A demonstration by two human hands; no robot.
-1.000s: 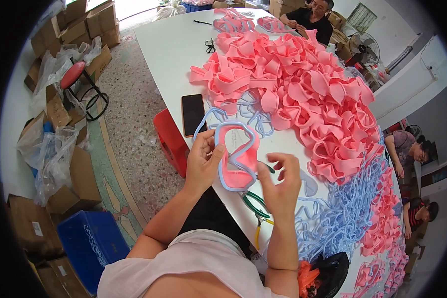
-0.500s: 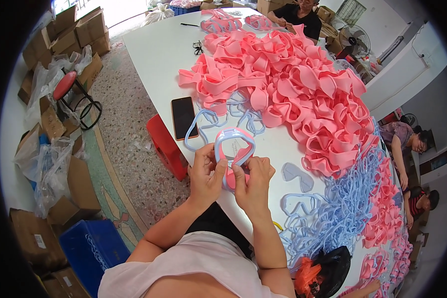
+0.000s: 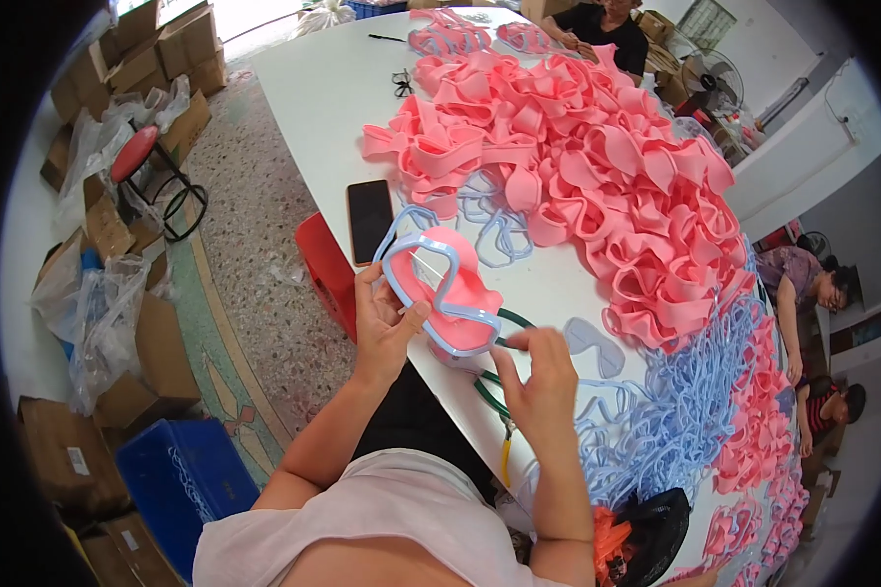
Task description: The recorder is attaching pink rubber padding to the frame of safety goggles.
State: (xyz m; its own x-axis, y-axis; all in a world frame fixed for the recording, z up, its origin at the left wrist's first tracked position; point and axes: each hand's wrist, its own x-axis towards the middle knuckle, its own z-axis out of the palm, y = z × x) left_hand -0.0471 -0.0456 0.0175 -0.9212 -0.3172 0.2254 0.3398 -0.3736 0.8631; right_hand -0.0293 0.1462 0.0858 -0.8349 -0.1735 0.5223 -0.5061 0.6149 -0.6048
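Note:
Above the table's near edge, my left hand grips a swim mask by its left side, thumb in front. The mask has a glossy light-blue frame and a soft pink skirt. My right hand is at the mask's lower right end, thumb and index finger slightly apart; whether they touch the rim I cannot make out. Curved green handles show beneath the mask and right hand, beside a yellow piece; the rest of that tool is hidden. A separate grey-blue mask-shaped piece lies right of my right hand.
The white table bears a heap of pink skirts and a tangle of light-blue frames. A phone lies near its left edge. A red stool and blue crate stand left. Co-workers sit around the far and right sides.
The mask has turned and tilted, with its blue front rim now showing broadly. My right hand has shifted right and away from it, uncovering the green handles. My left hand still grips the mask.

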